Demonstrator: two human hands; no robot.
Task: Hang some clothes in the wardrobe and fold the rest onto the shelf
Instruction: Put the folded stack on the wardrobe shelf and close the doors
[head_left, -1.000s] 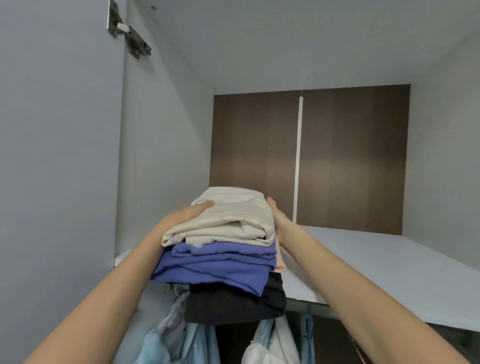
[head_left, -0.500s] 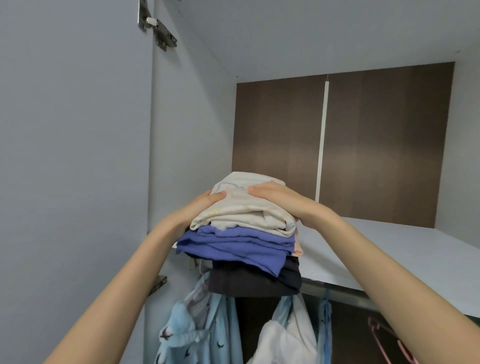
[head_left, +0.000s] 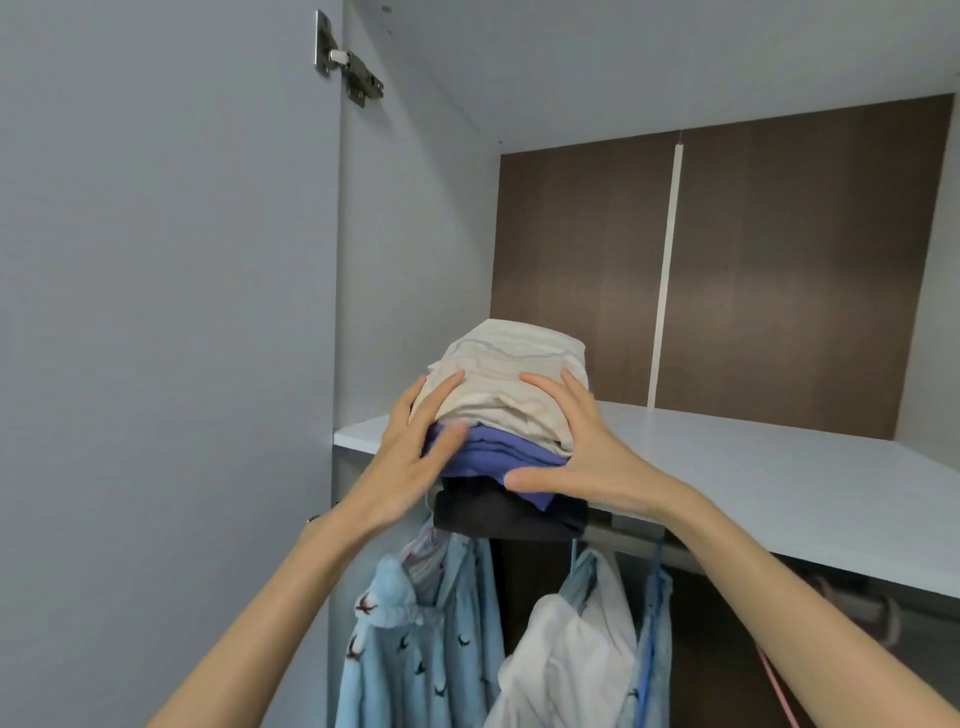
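Note:
A stack of folded clothes sits at the front left of the white shelf (head_left: 753, 467): a cream garment (head_left: 511, 374) on top, a blue one (head_left: 498, 449) under it, a black one (head_left: 506, 512) at the bottom overhanging the shelf edge. My left hand (head_left: 410, 457) presses flat against the stack's left front, fingers straight on the cream and blue layers. My right hand (head_left: 576, 447) lies with spread fingers on the stack's right front, thumb on the blue garment.
Below the shelf, a light blue bird-print shirt (head_left: 415, 639) and a white garment (head_left: 566, 654) hang from the rail (head_left: 831, 587). The open wardrobe door (head_left: 156, 312) stands at left with its hinge (head_left: 345, 70). Brown back panel (head_left: 779, 260) behind.
The stack has gone further onto the shelf. Both hands came off its top and sides and now press on its front face with straight fingers. The camera view has shifted.

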